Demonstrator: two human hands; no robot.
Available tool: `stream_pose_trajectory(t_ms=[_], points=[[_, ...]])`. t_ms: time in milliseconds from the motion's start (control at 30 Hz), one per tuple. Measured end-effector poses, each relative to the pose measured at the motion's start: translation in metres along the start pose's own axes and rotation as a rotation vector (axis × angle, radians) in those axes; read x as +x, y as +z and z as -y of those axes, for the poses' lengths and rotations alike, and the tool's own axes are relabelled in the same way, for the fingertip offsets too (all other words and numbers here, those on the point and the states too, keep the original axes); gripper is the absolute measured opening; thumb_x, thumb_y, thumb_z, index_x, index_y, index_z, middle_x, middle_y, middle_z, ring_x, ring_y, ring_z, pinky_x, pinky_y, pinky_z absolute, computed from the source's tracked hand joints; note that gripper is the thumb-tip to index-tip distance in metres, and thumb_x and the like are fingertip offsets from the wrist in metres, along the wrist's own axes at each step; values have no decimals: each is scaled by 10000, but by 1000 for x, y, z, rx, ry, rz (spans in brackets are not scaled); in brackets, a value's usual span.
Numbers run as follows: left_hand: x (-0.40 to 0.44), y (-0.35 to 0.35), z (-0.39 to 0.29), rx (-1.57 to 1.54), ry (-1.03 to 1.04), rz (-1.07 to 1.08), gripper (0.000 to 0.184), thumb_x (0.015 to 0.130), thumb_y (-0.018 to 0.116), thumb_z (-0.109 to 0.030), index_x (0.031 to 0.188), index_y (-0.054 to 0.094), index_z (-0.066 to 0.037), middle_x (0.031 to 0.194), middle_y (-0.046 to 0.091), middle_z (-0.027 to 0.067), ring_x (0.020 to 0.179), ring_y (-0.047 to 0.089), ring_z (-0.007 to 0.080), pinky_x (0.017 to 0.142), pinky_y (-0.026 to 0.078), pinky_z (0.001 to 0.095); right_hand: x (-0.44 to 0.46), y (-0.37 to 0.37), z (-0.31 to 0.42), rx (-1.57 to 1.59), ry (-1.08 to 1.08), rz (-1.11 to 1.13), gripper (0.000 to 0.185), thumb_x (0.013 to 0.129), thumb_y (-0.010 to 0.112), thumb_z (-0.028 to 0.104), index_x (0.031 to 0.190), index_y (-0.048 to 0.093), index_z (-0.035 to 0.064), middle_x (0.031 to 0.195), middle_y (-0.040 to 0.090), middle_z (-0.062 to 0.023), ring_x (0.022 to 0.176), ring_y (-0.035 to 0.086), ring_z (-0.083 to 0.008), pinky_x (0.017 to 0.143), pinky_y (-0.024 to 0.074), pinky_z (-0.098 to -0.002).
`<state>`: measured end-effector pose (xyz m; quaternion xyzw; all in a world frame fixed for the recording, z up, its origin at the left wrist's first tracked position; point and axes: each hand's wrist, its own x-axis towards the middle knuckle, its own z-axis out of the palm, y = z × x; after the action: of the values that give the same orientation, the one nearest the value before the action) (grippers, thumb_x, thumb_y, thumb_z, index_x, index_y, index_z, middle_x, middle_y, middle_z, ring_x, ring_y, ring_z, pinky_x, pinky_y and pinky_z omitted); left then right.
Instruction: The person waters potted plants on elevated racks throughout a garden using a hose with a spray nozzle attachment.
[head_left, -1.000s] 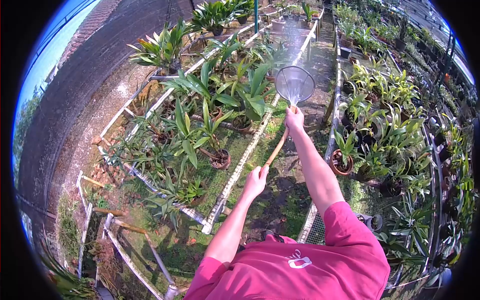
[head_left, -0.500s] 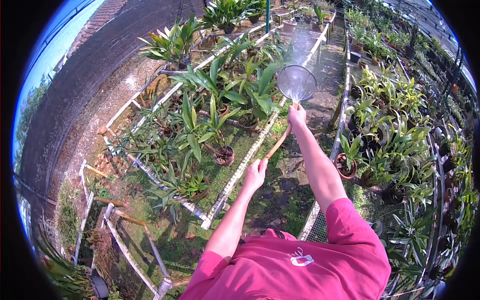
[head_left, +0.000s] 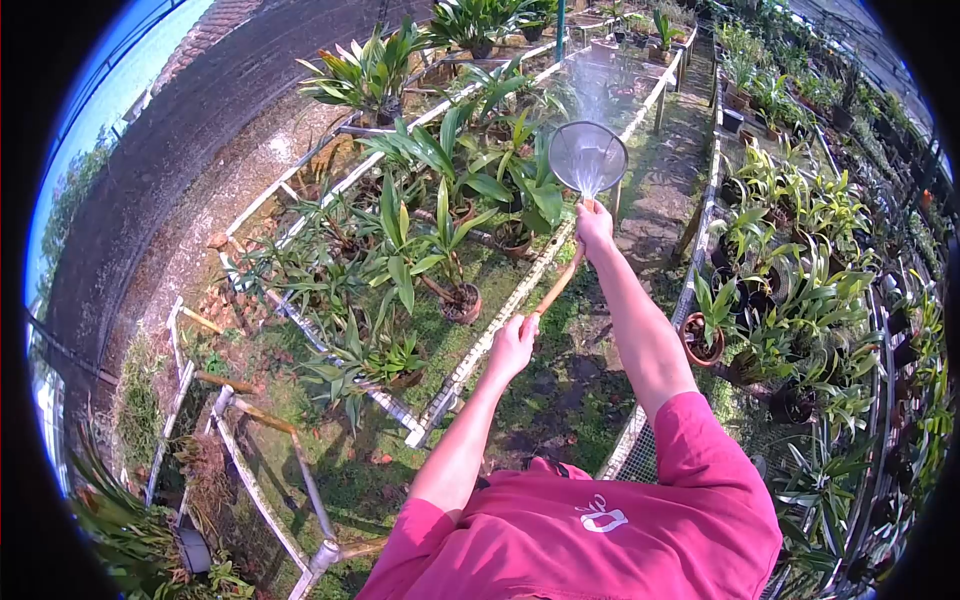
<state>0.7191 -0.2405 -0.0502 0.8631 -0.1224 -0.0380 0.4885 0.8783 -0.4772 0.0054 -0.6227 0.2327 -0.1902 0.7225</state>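
1. A brown pot (head_left: 464,305) sits near a pale rail (head_left: 500,325).
2. The left hand (head_left: 512,345) closes around the hose (head_left: 557,287), which runs up to the right hand.
3. Water (head_left: 592,95) sprays from its end at a round mesh (head_left: 588,157); whether it passes through is hard to tell.
4. The right hand (head_left: 595,228) grips the hose firmly near that end.

The shirt (head_left: 500,540) I see from here is magenta, its logo (head_left: 602,520) white. I read the hose (head_left: 558,288) as orange-tan, the round mesh disc (head_left: 588,155) as grey with a dark rim, the spray (head_left: 592,92) as white. A whitish rail (head_left: 545,265) shows dark mottling; the leaves (head_left: 402,280) are deep green, the right-hand foliage (head_left: 790,185) yellow-green, one pot (head_left: 470,312) reddish-brown.
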Motion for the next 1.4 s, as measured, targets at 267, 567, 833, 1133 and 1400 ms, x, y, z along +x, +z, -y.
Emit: stream_pose_trajectory(t_ms=[267,567,833,1133,1400], points=[[0,0,-13,26,-6,28,442,1011,491,-425,851,596,-26,688,629,129,640,621,293,614,460,425,6,-4,3,62,-18,-49,201,952,585,135,1136,591,54,629,502,2,421,440,-104,378,358,-285],[-5,11,2,29,30,15,425,1009,509,-401,842,567,-13,635,575,161,575,565,313,563,416,443,-11,-25,-6,78,4,-150,205,916,600,110,1111,591,48,656,544,-25,454,510,-123,396,405,-298],[-16,11,-1,52,42,36,433,1006,514,-410,830,544,-16,638,555,166,581,550,317,564,412,441,-7,-38,-28,30,-3,-196,238,912,608,107,1142,605,45,710,581,-41,493,527,-123,432,435,-308],[-21,-2,-4,-4,-11,48,425,1002,527,-406,839,558,-15,645,555,162,582,542,303,567,407,430,-16,-28,-22,8,4,-154,196,921,594,101,1100,593,19,717,575,-41,498,531,-127,433,432,-312],[-25,-12,0,11,7,52,416,999,535,-401,862,582,-12,644,567,162,583,557,304,569,416,432,-28,-23,-24,38,21,-189,184,923,590,100,1089,579,24,708,555,-37,482,512,-121,413,414,-307]])
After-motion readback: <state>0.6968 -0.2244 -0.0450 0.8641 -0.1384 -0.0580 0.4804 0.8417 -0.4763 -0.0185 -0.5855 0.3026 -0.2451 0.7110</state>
